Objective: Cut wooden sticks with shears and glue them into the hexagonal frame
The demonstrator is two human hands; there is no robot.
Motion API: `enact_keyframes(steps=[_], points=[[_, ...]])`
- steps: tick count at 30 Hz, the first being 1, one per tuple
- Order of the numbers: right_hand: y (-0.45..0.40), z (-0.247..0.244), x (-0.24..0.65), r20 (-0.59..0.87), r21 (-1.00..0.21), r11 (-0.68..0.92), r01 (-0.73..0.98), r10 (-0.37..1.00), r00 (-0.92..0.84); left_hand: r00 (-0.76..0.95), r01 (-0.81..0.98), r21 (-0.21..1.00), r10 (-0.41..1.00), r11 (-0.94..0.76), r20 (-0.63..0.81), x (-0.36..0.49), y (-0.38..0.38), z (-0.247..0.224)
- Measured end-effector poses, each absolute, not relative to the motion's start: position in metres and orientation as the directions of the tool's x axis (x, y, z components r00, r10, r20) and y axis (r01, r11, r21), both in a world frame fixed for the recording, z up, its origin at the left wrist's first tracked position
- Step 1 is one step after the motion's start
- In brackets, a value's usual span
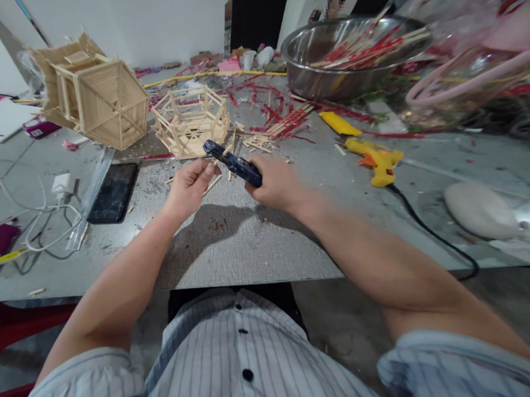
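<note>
Apparently the right hand [275, 180] grips pliers [244, 169] angled forward-left.

Pliers [234, 162] partly hidden by R hand [276, 183], red chair [16, 324] cut off @ L edge.

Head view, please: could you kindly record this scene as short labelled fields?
Right hand: grips a dark blue hand tool
Left hand: fingers near the tool's head; grip unclear
Behind the hands: open stick frame
Left of that frame: larger stick model
Left side: black phone on the table
Right side: yellow glue gun; metal bowl holding sticks
</note>
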State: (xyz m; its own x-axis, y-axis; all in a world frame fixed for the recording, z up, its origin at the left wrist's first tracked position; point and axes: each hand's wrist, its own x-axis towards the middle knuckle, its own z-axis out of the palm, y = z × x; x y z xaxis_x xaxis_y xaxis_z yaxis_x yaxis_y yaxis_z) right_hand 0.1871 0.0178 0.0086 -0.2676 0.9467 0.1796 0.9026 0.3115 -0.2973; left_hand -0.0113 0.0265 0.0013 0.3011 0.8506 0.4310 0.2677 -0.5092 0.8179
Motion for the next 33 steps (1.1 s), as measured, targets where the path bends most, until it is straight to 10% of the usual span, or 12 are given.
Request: enact_keyframes(steps=[12, 33], points=[[0.018, 0.005, 0.186, 0.160, -0.359, 0.303, 0.883, 0.952, -0.261, 0.142, 0.490, 0.682, 0.822, -0.543, 0.552, -0.007, 0.027, -0.010], [0.018, 0.008, 0.188, 0.170, -0.304, 0.312, 0.900, 0.948, -0.271, 0.330, 0.026, 0.944, 0.894, -0.330, 0.304, -0.008, 0.030, 0.003]])
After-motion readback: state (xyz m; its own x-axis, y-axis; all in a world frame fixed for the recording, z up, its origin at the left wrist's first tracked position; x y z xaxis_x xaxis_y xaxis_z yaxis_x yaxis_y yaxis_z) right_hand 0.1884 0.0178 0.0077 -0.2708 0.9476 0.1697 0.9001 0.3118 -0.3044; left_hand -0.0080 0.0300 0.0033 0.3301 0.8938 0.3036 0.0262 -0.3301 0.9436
